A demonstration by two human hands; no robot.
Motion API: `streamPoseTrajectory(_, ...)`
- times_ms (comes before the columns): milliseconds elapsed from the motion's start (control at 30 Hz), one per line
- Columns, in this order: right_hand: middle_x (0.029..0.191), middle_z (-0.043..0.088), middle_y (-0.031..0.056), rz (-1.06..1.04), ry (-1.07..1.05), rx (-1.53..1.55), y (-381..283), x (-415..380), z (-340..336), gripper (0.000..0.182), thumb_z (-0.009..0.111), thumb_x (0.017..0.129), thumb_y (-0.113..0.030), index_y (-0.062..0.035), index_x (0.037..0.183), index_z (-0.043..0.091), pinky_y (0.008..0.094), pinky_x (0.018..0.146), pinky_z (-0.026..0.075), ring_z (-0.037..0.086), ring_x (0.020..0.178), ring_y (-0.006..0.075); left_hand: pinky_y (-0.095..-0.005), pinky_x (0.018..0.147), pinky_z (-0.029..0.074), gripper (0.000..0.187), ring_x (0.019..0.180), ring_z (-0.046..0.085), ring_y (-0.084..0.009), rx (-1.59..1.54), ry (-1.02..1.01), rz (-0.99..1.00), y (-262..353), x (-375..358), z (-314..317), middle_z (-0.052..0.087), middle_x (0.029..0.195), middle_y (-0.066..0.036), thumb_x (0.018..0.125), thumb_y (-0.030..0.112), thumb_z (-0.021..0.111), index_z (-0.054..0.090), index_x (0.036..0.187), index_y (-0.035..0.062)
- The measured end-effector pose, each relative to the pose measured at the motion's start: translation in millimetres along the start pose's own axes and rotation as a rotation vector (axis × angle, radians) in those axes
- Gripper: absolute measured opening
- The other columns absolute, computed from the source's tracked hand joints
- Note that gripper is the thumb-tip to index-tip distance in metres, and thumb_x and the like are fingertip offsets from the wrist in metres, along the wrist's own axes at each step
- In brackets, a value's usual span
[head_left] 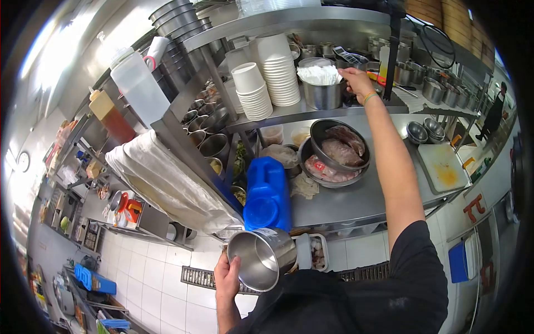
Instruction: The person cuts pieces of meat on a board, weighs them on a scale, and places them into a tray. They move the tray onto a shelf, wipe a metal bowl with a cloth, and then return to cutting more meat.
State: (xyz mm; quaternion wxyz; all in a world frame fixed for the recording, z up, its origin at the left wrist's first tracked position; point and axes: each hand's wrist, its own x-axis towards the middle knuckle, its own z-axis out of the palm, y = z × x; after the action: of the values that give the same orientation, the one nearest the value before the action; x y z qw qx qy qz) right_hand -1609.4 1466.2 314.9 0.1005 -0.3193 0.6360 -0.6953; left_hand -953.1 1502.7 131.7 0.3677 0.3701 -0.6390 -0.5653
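Observation:
A metal pot [261, 259] is tilted with its mouth toward the camera, and my left hand [227, 276] holds it by the rim, thumb at the edge. My right hand [357, 82] reaches up to the middle shelf, its fingers closed at the right edge of white, thin items [320, 74] that fill a metal container [322, 96]. What those fingers pinch is too small to name. Stacks of white cups [278, 72] stand left of the container. Below the shelf, a blue jug [267, 195] stands beside two nested metal bowls [337, 150] with raw meat.
A white cloth [167, 181] hangs at the shelf's left end. On the right lie a stained cutting board [443, 168] and small metal bowls [425, 131]. Squeeze bottles [111, 117] are at upper left. A person [494, 113] stands at the far right.

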Motion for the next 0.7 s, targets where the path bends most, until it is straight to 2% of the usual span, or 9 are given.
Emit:
streamPoseTrajectory(267, 0.095, 0.068, 0.0015, -0.122, 0.247, 0.298, -10, 16, -5, 0.029, 0.064, 0.101, -0.031, -0.0057, 0.114, 0.07, 0.0309, 0.068, 0.053, 0.062, 0.081, 0.0124, -0.0286, 0.077, 0.048, 0.017, 0.086, 0.058, -0.0098, 0.095, 0.052, -0.027, -6, 17, -19, 0.068, 0.093, -0.003, 0.101, 0.012, 0.059, 0.067, 0.107, -0.0022)
streamPoseTrajectory(367, 0.106, 0.067, 0.0074, -0.222, 0.24, 0.269, -51, -24, -5, 0.027, 0.056, 0.105, -0.025, -0.0043, 0.121, 0.062, 0.0397, 0.079, 0.056, 0.065, 0.095, 0.0186, -0.0351, 0.067, 0.049, 0.018, 0.07, 0.059, -0.0184, 0.495, 0.135, 0.092, 33, 29, -11, 0.066, 0.077, -0.017, 0.096, 0.014, 0.063, 0.066, 0.1, -0.0033)
streamPoseTrajectory(433, 0.115, 0.066, 0.0086, -0.334, 0.083, 0.485, -81, -85, 8, 0.025, 0.052, 0.108, -0.023, -0.0041, 0.122, 0.06, 0.0427, 0.09, 0.053, 0.063, 0.107, 0.0217, -0.0492, 0.064, 0.047, 0.022, 0.069, 0.06, -0.0447, 0.637, 0.191, 0.253, 54, 41, -3, 0.06, 0.074, -0.025, 0.094, 0.017, 0.061, 0.058, 0.086, -0.0023)
streamPoseTrajectory(467, 0.119, 0.065, 0.0091, -0.365, 0.006, 0.564, -92, -121, 20, 0.025, 0.05, 0.109, -0.021, -0.004, 0.123, 0.06, 0.0442, 0.096, 0.052, 0.062, 0.113, 0.0232, -0.0543, 0.066, 0.046, 0.022, 0.075, 0.06, -0.049, 0.726, 0.191, 0.324, 54, 52, -5, 0.061, 0.077, -0.025, 0.093, 0.017, 0.061, 0.054, 0.082, -0.0006)
streamPoseTrajectory(500, 0.121, 0.065, 0.0094, -0.362, -0.079, 0.574, -96, -155, 32, 0.026, 0.048, 0.11, -0.023, -0.0035, 0.122, 0.06, 0.0414, 0.099, 0.05, 0.062, 0.115, 0.0216, -0.0561, 0.067, 0.046, 0.019, 0.075, 0.059, -0.0472, 0.794, 0.208, 0.333, 61, 56, -4, 0.06, 0.078, -0.023, 0.092, 0.016, 0.061, 0.054, 0.082, 0.0007)
streamPoseTrajectory(567, 0.106, 0.061, 0.0049, -0.366, -0.026, 0.433, -109, -250, 84, 0.024, 0.047, 0.111, -0.022, -0.0027, 0.116, 0.059, 0.0333, 0.088, 0.048, 0.057, 0.098, 0.0136, -0.0555, 0.067, 0.046, 0.018, 0.076, 0.06, -0.0474, 0.794, 0.219, 0.378, 75, 66, 1, 0.061, 0.078, -0.022, 0.09, 0.015, 0.06, 0.053, 0.081, 0.0007)
streamPoseTrajectory(633, 0.096, 0.053, 0.0024, -0.443, 0.017, -0.017, -101, -330, 126, 0.022, 0.045, 0.111, -0.022, -0.0035, 0.109, 0.056, 0.0309, 0.081, 0.045, 0.049, 0.087, 0.0097, -0.0524, 0.064, 0.047, 0.019, 0.068, 0.058, -0.0437, 0.744, 0.23, 0.34, 81, 73, 4, 0.059, 0.072, -0.022, 0.088, 0.013, 0.061, 0.052, 0.078, 0.0002)
streamPoseTrajectory(667, 0.091, 0.048, 0.0, -0.611, -0.048, -0.057, -86, -359, 145, 0.018, 0.047, 0.11, -0.02, -0.0049, 0.103, 0.054, 0.0277, 0.075, 0.044, 0.044, 0.081, 0.0077, -0.0509, 0.063, 0.047, 0.019, 0.063, 0.058, -0.0418, 0.717, 0.228, 0.335, 81, 76, 5, 0.058, 0.07, -0.022, 0.087, 0.013, 0.062, 0.051, 0.077, 0.0)
streamPoseTrajectory(700, 0.09, 0.05, 0.0017, -0.746, -0.062, -0.188, -71, -378, 163, 0.014, 0.05, 0.109, -0.017, -0.0053, 0.102, 0.053, 0.0261, 0.07, 0.044, 0.046, 0.078, 0.0088, -0.0464, 0.06, 0.044, 0.02, 0.062, 0.053, -0.0332, 0.632, 0.23, 0.282, 81, 76, 6, 0.054, 0.067, -0.017, 0.086, 0.011, 0.062, 0.049, 0.075, 0.0004)
